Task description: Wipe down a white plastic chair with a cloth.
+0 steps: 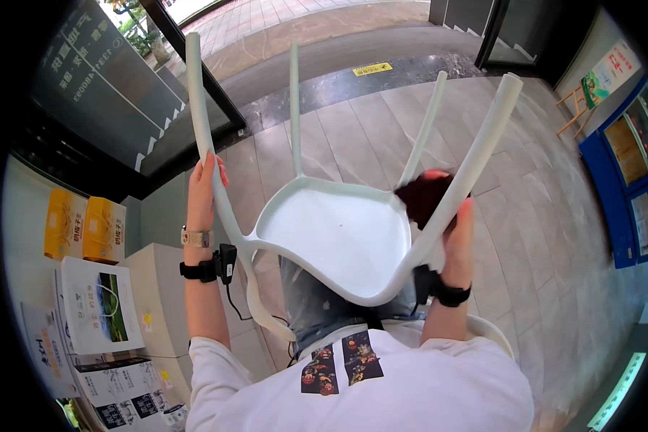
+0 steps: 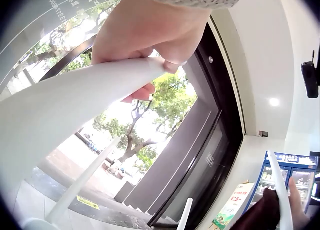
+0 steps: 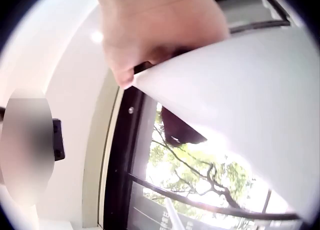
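A white plastic chair (image 1: 331, 237) lies tipped across the person's lap, with its legs pointing away toward the doorway. The left hand (image 1: 201, 191) grips the chair's left leg (image 1: 200, 108) partway down, thumb on one side and fingers round the other. On the opposite side, the right hand (image 1: 459, 241) holds a dark red cloth (image 1: 421, 201) against the right leg (image 1: 475, 151). In the right wrist view, part of the cloth (image 3: 180, 130) hangs below the white plastic, which hides most of the fingers. Both wrists carry black straps with small cameras.
Yellow boxes (image 1: 66, 223) and a white paper bag (image 1: 101, 306) stand at the left beside a pale cabinet (image 1: 162, 288). Glass doors (image 1: 115, 93) border the entrance ahead. A blue display fridge (image 1: 619, 173) and a sign on an easel (image 1: 601, 79) stand at the right.
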Demonstrator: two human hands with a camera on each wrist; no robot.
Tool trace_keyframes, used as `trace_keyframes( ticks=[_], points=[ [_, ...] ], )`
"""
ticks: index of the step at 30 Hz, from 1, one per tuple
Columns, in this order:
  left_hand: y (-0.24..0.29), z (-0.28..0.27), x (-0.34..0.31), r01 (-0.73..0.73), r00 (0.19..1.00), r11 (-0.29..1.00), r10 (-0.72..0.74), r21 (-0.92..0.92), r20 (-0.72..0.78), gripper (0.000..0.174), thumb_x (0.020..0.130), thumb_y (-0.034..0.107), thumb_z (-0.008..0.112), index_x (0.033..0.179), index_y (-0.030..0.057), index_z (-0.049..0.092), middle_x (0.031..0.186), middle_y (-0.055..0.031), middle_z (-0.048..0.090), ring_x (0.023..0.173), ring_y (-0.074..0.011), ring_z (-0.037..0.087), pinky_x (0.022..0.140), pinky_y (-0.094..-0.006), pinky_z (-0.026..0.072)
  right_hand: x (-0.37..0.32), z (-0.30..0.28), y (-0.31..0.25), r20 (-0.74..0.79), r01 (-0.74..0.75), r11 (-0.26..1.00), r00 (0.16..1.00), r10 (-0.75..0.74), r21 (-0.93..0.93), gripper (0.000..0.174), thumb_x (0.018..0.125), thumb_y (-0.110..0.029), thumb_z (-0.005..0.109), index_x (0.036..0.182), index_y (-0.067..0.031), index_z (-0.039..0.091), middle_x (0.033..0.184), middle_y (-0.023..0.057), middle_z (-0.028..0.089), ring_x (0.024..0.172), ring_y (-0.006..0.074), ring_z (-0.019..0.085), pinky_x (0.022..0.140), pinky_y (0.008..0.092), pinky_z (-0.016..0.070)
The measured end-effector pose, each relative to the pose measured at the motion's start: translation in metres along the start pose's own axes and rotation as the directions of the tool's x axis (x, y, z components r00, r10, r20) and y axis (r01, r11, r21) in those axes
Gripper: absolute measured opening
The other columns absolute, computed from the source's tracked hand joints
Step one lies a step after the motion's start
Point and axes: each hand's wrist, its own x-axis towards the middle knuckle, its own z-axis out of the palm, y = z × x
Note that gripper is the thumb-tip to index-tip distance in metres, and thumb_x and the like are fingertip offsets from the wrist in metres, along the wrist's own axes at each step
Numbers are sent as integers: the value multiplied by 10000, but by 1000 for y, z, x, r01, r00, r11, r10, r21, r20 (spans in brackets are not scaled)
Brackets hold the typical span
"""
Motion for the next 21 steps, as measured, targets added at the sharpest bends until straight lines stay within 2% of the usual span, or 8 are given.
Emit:
trace_keyframes(
  ticks=[5,8,10,11,15,16,18,21],
  points=[
    [-32,-28,16,-69,981,933,127,352,-144,318,886,280,479,1045,6,503,890,-46,535,793,-100,502,676,-227,411,-10,43,-4,219,-43,994,976,20,103,453,775,-465,558,824,-15,555,777,58,554,685,107,504,606,227,398],
    [-30,-26,-1,-45,926,969,132,243,-354,420,881,251,485,1201,-15,428,1154,-111,478,995,-164,489,835,-251,393,-41,86,2,373,-483,853,842,390,198,207,684,-96,682,840,-40,558,764,0,558,700,97,513,613,258,422],
    [-26,-35,-24,-148,949,959,206,240,-238,510,889,281,460,1295,3,327,1298,-116,377,1167,-192,385,968,-287,301,-56,123,10,408,-156,987,905,123,48,251,669,-74,700,850,-28,532,728,20,562,649,66,524,578,247,437],
    [-24,-36,-40,-229,963,971,237,71,-131,514,897,300,440,1300,5,315,1305,-108,374,1194,-191,358,986,-293,279,-69,138,8,440,-274,962,864,243,8,270,670,-107,710,848,-16,529,707,39,563,632,97,541,581,268,439],
    [39,23,-152,-173,960,974,200,-148,195,1104,638,832,263,1337,-21,205,1329,-196,332,1241,-301,317,1033,-411,198,-97,173,17,391,0,999,920,19,-49,306,663,-153,716,892,-36,551,809,119,561,776,257,568,643,323,450],
    [44,31,-172,-151,956,957,206,-248,210,987,696,744,400,1291,-34,277,1228,-191,446,1169,-292,405,1028,-403,207,-102,179,15,387,-63,995,918,89,-78,319,664,-157,712,918,-43,556,845,132,559,818,282,559,668,333,450],
    [43,49,-187,-388,922,903,375,186,101,580,806,458,524,1114,-23,418,988,-126,571,1037,-262,507,1013,-431,230,-113,188,17,432,-30,997,900,57,-71,364,726,-151,643,1053,-45,523,1005,146,519,918,309,507,795,362,409],
    [27,37,-189,-246,963,961,228,-125,-142,310,829,255,523,989,5,432,784,-71,554,882,-231,563,1000,-447,252,-115,186,21,578,137,989,812,-82,-52,335,796,-17,464,1130,-45,465,1088,131,484,921,281,502,811,343,402]
  ],
)
